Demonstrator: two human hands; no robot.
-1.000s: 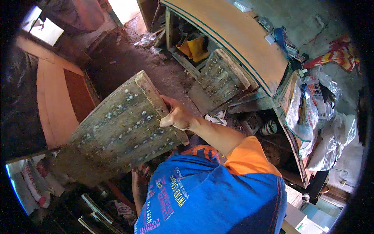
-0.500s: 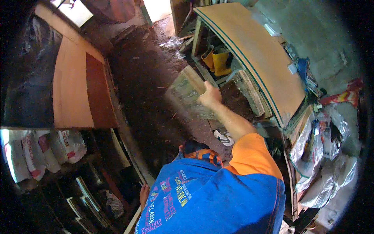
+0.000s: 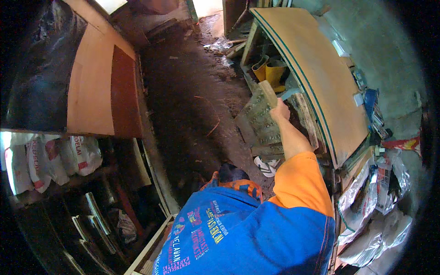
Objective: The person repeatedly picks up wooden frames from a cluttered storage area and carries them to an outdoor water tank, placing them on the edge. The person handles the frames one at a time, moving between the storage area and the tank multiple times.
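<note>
Brown dirt floor (image 3: 183, 105) runs beside a tilted plywood tabletop (image 3: 311, 68). The right hand (image 3: 280, 111) grips the top edge of a worn wooden board (image 3: 259, 121) leaning under it.

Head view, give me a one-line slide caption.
Right hand grips the top edge of a weathered board beside a tilted tabletop, yellow boots beneath.
</note>
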